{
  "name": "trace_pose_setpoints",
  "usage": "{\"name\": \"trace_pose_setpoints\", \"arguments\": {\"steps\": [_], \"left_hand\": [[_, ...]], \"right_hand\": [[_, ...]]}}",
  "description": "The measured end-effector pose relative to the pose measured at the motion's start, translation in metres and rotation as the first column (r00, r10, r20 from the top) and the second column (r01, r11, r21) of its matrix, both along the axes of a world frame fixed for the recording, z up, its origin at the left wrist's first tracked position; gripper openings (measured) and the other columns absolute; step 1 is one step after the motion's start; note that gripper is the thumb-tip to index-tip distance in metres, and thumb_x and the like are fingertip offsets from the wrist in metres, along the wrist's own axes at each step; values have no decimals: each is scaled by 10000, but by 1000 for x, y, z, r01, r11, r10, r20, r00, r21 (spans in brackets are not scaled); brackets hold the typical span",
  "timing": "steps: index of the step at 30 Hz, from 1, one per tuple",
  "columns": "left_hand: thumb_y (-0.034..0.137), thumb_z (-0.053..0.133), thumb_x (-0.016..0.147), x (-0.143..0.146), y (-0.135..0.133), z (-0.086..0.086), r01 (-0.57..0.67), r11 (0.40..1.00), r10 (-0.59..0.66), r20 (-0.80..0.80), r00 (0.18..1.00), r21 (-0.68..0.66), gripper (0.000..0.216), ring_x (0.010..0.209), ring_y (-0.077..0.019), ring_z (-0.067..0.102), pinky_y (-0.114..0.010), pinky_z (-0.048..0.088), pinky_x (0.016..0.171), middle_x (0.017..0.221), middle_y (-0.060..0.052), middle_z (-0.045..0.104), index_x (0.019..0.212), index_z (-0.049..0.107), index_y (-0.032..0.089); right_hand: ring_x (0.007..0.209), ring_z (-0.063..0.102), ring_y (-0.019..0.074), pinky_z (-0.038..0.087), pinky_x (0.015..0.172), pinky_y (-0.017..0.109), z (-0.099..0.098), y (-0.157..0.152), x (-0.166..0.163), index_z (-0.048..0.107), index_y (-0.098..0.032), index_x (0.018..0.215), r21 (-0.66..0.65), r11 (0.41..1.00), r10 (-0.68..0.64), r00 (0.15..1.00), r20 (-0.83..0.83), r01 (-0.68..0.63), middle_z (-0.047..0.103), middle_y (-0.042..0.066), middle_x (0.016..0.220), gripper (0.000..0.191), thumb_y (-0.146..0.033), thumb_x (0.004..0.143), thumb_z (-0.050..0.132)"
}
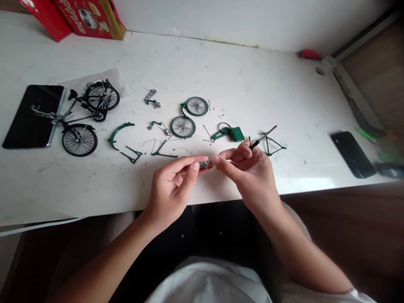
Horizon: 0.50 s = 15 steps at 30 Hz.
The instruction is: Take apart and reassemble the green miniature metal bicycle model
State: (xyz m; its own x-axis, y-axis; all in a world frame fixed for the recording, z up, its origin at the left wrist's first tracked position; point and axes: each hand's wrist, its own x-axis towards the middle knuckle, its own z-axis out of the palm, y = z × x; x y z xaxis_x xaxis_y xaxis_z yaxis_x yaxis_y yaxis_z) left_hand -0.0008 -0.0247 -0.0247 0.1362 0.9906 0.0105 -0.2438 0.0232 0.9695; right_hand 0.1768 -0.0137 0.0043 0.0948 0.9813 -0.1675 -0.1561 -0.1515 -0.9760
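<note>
A small silver metal bicycle part [205,163] is pinched between the thumb and fingers of my left hand [172,187]. The thumb and fingertips of my right hand [249,172] close at the part's right end. A small screwdriver [264,136] with a black handle is tucked in that same hand, its shaft pointing up and right. Just beyond my hands lie two green-rimmed wheels [189,118], a green box-like piece [237,134] and a green triangular frame piece [275,146]. Fingers partly hide the silver part, so its exact kind is unclear.
To the left, a black model bicycle [86,110] rests partly on a dark phone [33,115]. A curved green fender [115,136], a green forked piece [134,155] and several tiny parts are scattered nearby. Another phone [353,154] lies right; a red bag [94,21] stands at the back left.
</note>
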Motion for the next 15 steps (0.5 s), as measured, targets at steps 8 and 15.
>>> {"name": "trace_pose_setpoints", "arguments": {"steps": [8, 15], "left_hand": [[268, 680, 1069, 1, -3, 0, 18, 1000, -17, -68, 998, 11, 212, 1029, -227, 836, -339, 683, 1006, 1167, -99, 843, 1211, 802, 168], [291, 710, 1046, 1, -3, 1, -15, 999, 19, -109, 994, 32, 214, 1067, -260, 820, -395, 674, 1042, 1186, -106, 829, 1192, 824, 184]], "right_hand": [[732, 756, 171, 645, 714, 328, 0, 1, 0, 358, -290, 843, 14, 999, -36, 998, 42, 35, 775, -41, 807, 647, -343, 763, 998], [778, 803, 197, 690, 844, 375, -4, 1, -2, 333, -297, 865, -25, 1000, -12, 1000, -11, 12, 784, -45, 822, 673, -356, 766, 996]]}}
